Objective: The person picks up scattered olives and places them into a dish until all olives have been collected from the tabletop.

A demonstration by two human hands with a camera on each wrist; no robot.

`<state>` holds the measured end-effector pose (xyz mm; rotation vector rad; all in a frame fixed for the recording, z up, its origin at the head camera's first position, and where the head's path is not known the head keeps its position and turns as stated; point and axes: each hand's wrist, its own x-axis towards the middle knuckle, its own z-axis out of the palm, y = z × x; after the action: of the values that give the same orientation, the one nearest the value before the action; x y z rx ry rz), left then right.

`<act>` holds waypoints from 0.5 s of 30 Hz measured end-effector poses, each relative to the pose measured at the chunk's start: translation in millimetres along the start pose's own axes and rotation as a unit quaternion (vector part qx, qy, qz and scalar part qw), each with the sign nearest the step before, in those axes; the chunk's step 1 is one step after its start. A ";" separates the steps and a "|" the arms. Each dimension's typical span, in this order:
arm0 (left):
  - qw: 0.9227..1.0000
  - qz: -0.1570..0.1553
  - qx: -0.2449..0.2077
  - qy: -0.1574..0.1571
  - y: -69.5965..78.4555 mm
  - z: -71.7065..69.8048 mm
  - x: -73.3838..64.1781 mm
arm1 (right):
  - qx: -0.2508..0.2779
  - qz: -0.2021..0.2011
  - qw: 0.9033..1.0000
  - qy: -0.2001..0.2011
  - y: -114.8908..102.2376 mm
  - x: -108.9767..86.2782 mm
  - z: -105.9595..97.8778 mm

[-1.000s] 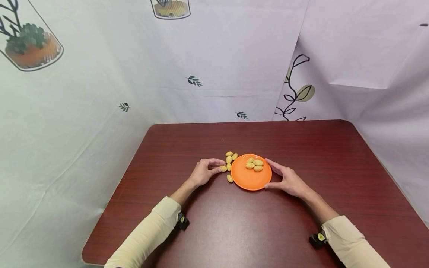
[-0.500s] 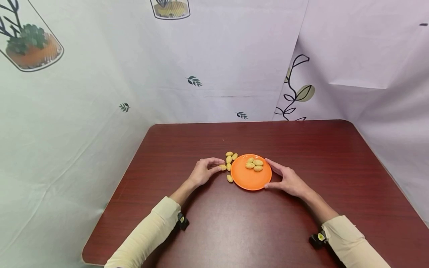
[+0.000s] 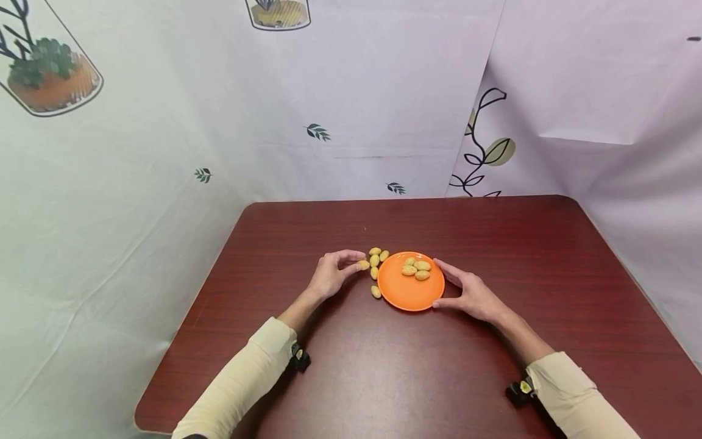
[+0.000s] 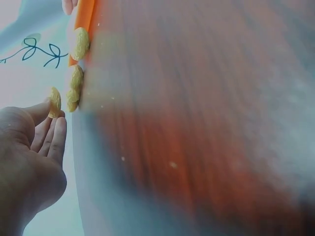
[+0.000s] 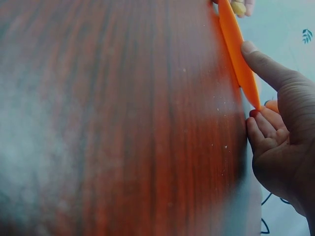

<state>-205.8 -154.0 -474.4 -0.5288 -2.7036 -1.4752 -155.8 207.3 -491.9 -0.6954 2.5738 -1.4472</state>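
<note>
Between thumb and fingertips, my left hand [image 3: 329, 275] pinches a peanut [image 4: 54, 102], raised off the table in the left wrist view. Just right of it, several more peanuts [image 3: 375, 261] lie in a loose cluster along the plate's left side. One separate peanut [image 3: 375, 292] lies nearer me by the rim. The round orange plate [image 3: 404, 296] bears a small group of peanuts [image 3: 409, 271] toward its far side. My right hand [image 3: 473, 297] holds the plate's right edge, thumb at the near side and fingers at the far side.
All this rests on a dark red wood-grain table [image 3: 351, 378] with rounded corners. Pale printed cloth [image 3: 351, 91] hangs behind and to both sides of it. Small dark cameras sit at both wrists, below beige sleeves [image 3: 241, 381].
My left hand has lifted the pinched peanut and moved slightly away from me, up beside the cluster. The right hand and the plate have stayed in place.
</note>
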 end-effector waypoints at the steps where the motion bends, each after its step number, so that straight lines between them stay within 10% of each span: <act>1: 1.000 0.000 -0.001 0.003 0.7 0.2 0.8 | 0.000 0.000 1.000 0.000 0.2 0.0 -0.2; 15: 0.999 0.012 -0.026 0.035 14.1 14.5 14.7 | 0.005 0.005 1.000 -0.001 0.1 -0.1 0.6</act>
<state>-213.3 -130.9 -468.4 -0.5005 -2.6027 -1.5327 -155.5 206.9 -492.4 -0.6814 2.5634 -1.4551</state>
